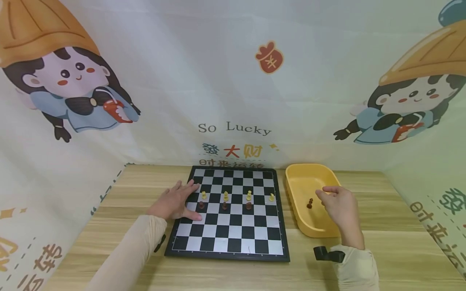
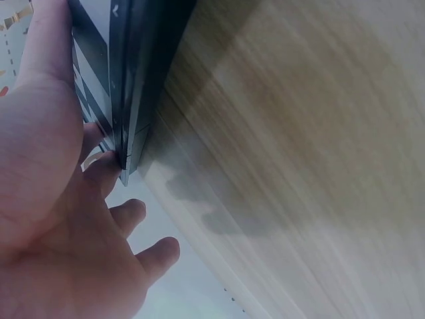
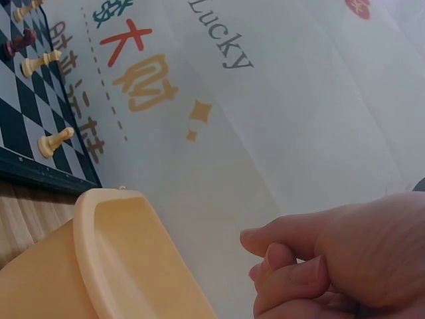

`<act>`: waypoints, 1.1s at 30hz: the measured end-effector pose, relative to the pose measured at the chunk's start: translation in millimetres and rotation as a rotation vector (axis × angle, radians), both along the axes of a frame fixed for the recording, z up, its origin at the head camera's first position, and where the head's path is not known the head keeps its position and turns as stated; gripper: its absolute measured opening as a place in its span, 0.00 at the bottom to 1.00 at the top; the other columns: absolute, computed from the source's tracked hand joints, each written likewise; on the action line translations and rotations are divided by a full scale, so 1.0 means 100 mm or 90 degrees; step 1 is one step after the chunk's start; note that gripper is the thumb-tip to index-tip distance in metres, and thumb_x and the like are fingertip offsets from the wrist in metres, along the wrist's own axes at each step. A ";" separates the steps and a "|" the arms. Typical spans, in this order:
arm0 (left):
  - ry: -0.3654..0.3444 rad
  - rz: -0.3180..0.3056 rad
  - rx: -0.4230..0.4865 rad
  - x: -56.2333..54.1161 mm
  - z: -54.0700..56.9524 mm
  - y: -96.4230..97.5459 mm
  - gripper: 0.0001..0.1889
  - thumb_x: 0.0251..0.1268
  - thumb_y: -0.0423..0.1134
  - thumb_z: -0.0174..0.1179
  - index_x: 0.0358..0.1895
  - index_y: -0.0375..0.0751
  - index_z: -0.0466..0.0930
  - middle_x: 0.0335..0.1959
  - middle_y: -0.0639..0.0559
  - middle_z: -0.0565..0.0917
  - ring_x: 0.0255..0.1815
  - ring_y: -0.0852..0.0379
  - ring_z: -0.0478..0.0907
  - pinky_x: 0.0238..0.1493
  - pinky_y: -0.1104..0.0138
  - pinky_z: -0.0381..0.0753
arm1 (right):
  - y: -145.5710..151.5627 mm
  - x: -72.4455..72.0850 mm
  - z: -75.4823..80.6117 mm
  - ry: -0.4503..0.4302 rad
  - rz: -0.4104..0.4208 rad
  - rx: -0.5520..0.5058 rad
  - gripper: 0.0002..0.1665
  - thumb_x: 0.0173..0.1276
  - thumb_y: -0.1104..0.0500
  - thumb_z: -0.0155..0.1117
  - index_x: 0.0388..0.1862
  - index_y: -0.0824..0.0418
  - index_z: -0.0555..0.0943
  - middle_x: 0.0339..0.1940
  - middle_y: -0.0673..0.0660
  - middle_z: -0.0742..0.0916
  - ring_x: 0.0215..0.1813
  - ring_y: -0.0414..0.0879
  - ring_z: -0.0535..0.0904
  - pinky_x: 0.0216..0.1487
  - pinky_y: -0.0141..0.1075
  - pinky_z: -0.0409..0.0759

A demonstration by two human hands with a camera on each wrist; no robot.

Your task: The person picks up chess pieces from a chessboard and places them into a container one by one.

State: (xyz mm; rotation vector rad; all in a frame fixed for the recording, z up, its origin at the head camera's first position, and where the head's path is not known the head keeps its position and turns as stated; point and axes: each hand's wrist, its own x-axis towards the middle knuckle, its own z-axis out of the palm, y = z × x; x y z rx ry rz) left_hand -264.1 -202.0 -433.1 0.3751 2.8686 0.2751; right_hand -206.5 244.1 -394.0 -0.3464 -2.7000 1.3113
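Observation:
My left hand [image 1: 174, 202] rests at the left edge of a black-and-white chessboard [image 1: 233, 232], fingers and thumb spread over its border. In the left wrist view, the fingers reach past the board's dark side. My right hand [image 1: 340, 204] hovers over a yellow plastic tray [image 1: 309, 178], fingers loosely bent; nothing shows between them in the right wrist view. A dark brown chess piece [image 1: 309, 203] appears inside the tray, left of that hand. Mid-board, a row of several pale yellow pieces, one a knight [image 1: 272, 197], faces three dark brown pieces [image 1: 224, 206].
Board and tray sit side by side on a wood-grain table [image 1: 397, 214], the tray to the right. A printed cloth backdrop [image 1: 233, 93] with cartoon figures and lettering rises behind the table's far edge and along both sides.

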 end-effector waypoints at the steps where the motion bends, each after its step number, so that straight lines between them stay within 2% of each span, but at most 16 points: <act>1: 0.000 -0.001 -0.001 0.00 0.00 0.00 0.64 0.39 0.72 0.72 0.82 0.47 0.56 0.84 0.43 0.53 0.84 0.28 0.46 0.79 0.32 0.52 | -0.01 0.00 0.00 0.003 0.001 -0.002 0.27 0.74 0.51 0.63 0.59 0.72 0.80 0.32 0.63 0.90 0.32 0.46 0.86 0.24 0.33 0.74; 6: 0.007 -0.005 -0.003 0.00 0.01 -0.02 0.64 0.39 0.73 0.71 0.81 0.47 0.56 0.84 0.42 0.53 0.83 0.28 0.46 0.78 0.31 0.53 | -0.06 -0.01 0.00 0.014 0.000 -0.009 0.27 0.73 0.50 0.64 0.58 0.72 0.81 0.31 0.62 0.89 0.30 0.44 0.85 0.23 0.33 0.73; 9: 0.008 -0.006 -0.001 0.00 0.01 -0.02 0.64 0.39 0.73 0.71 0.81 0.47 0.56 0.84 0.42 0.53 0.83 0.28 0.46 0.78 0.31 0.53 | -0.10 -0.01 0.00 0.022 -0.005 -0.015 0.27 0.73 0.49 0.64 0.58 0.71 0.81 0.27 0.57 0.87 0.26 0.42 0.81 0.22 0.33 0.72; 13: 0.010 -0.007 0.000 0.00 0.02 -0.02 0.64 0.39 0.73 0.71 0.82 0.48 0.56 0.84 0.43 0.53 0.83 0.28 0.47 0.78 0.32 0.53 | -0.19 -0.02 0.01 0.034 -0.011 -0.008 0.27 0.73 0.47 0.64 0.57 0.68 0.81 0.20 0.50 0.78 0.21 0.40 0.71 0.20 0.32 0.67; 17: 0.006 -0.004 0.004 0.00 0.02 -0.02 0.64 0.39 0.72 0.72 0.82 0.48 0.56 0.84 0.43 0.53 0.84 0.28 0.46 0.79 0.32 0.53 | -0.35 -0.03 0.01 0.052 0.000 0.012 0.25 0.73 0.47 0.65 0.56 0.66 0.82 0.16 0.48 0.71 0.18 0.41 0.65 0.18 0.31 0.62; 26: 0.005 0.001 0.001 0.00 -0.05 0.00 0.64 0.39 0.73 0.71 0.82 0.48 0.56 0.84 0.43 0.53 0.84 0.29 0.46 0.79 0.32 0.53 | -0.70 -0.03 -0.08 0.072 0.056 0.020 0.18 0.71 0.52 0.68 0.50 0.65 0.85 0.19 0.51 0.72 0.22 0.44 0.68 0.21 0.30 0.63; 33: 0.006 0.004 -0.003 -0.02 -0.02 -0.01 0.64 0.39 0.72 0.72 0.82 0.48 0.56 0.84 0.44 0.53 0.84 0.30 0.45 0.79 0.32 0.53 | -0.93 -0.06 -0.14 0.045 0.100 0.011 0.20 0.71 0.52 0.69 0.54 0.63 0.83 0.18 0.51 0.72 0.19 0.44 0.67 0.19 0.30 0.62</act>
